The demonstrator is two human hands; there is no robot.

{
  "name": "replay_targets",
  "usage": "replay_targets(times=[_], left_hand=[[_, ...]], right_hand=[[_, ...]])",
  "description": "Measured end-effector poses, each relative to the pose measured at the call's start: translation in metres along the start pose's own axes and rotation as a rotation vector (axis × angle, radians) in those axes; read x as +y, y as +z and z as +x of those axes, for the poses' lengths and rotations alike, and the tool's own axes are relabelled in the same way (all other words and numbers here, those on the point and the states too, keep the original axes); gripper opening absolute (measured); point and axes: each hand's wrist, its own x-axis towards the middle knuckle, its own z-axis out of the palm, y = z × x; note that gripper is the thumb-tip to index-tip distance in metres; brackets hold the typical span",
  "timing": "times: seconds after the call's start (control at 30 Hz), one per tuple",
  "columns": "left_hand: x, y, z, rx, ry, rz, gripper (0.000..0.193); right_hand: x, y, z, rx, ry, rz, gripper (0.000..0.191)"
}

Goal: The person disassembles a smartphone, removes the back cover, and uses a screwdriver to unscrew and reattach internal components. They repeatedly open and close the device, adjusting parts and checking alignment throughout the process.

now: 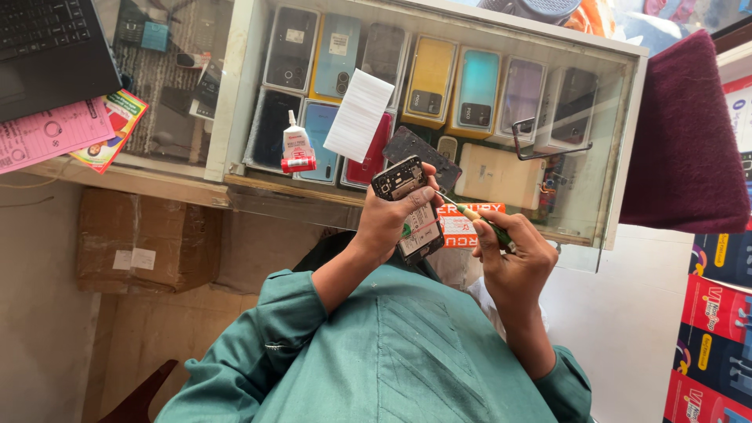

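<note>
My left hand point(385, 222) grips an opened smartphone point(409, 205) with its back cover off and its circuit board showing. My right hand point(515, 258) holds a small screwdriver point(479, 218) with a green and cream handle, its thin tip pointing at the phone's right edge. Both hands are raised in front of my green shirt, just below the edge of a glass counter point(235, 102). On the glass beyond the phone lies its dark back cover point(423, 146).
On the counter stand a small glue bottle point(298, 146) with a red cap, a white paper slip point(359, 114) and a bent metal tool point(540, 139). Phone boxes fill the case under the glass. A laptop point(47, 47) and pink papers point(47, 135) lie at left; a maroon cloth point(685, 133) at right.
</note>
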Motion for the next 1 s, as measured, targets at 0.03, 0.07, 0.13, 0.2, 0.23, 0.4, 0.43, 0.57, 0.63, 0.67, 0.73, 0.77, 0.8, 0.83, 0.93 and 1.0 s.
replay_targets(times=[0.03, 0.07, 0.13, 0.2, 0.23, 0.4, 0.43, 0.57, 0.63, 0.67, 0.73, 0.77, 0.8, 0.83, 0.93, 1.0], left_hand=[[0.002, -0.001, -0.001, -0.006, 0.001, 0.02, 0.032], [0.003, -0.001, -0.002, -0.012, 0.001, 0.04, 0.035], [0.007, -0.003, -0.004, -0.076, -0.052, -0.057, 0.047], [0.011, -0.006, -0.004, -0.131, -0.135, -0.166, 0.063], [0.013, -0.007, -0.004, -0.158, -0.191, -0.229, 0.071], [0.014, -0.013, -0.005, -0.251, -0.279, -0.371, 0.093], [0.012, -0.014, -0.005, -0.248, -0.301, -0.396, 0.092], [0.006, -0.015, -0.003, -0.215, -0.362, -0.418, 0.089], [0.003, -0.016, -0.001, -0.213, -0.36, -0.398, 0.085], [0.001, -0.017, -0.001, -0.211, -0.36, -0.388, 0.083], [-0.001, -0.018, -0.001, -0.2, -0.352, -0.354, 0.078], [-0.002, -0.018, -0.001, -0.195, -0.35, -0.338, 0.076], [-0.003, -0.019, -0.001, -0.193, -0.347, -0.329, 0.076], [-0.004, -0.019, -0.001, -0.192, -0.345, -0.319, 0.075], [-0.005, -0.019, -0.001, -0.182, -0.345, -0.294, 0.074], [-0.005, -0.018, -0.001, -0.174, -0.348, -0.281, 0.073]], right_hand=[[0.0, 0.0, 0.0, 0.004, -0.012, 0.02, 0.012], [-0.001, -0.001, 0.0, 0.008, -0.023, 0.039, 0.012], [-0.004, -0.004, -0.001, 0.017, -0.036, 0.063, 0.012], [-0.009, -0.008, -0.003, 0.019, -0.039, 0.079, 0.012], [-0.012, -0.009, -0.004, 0.007, -0.048, 0.072, 0.012], [-0.028, -0.009, -0.01, -0.061, -0.091, -0.014, 0.015], [-0.03, -0.008, -0.01, -0.074, -0.114, -0.053, 0.016], [-0.035, -0.003, -0.008, -0.12, -0.157, -0.142, 0.017], [-0.037, -0.001, -0.007, -0.139, -0.16, -0.154, 0.017], [-0.037, -0.001, -0.007, -0.149, -0.163, -0.16, 0.017], [-0.037, 0.0, -0.007, -0.163, -0.172, -0.171, 0.018], [-0.037, 0.0, -0.007, -0.169, -0.177, -0.178, 0.018], [-0.037, 0.0, -0.007, -0.174, -0.182, -0.185, 0.018], [-0.037, 0.0, -0.007, -0.172, -0.192, -0.197, 0.018], [-0.035, 0.001, -0.006, -0.171, -0.203, -0.214, 0.018], [-0.035, 0.001, -0.005, -0.176, -0.183, -0.205, 0.018]])
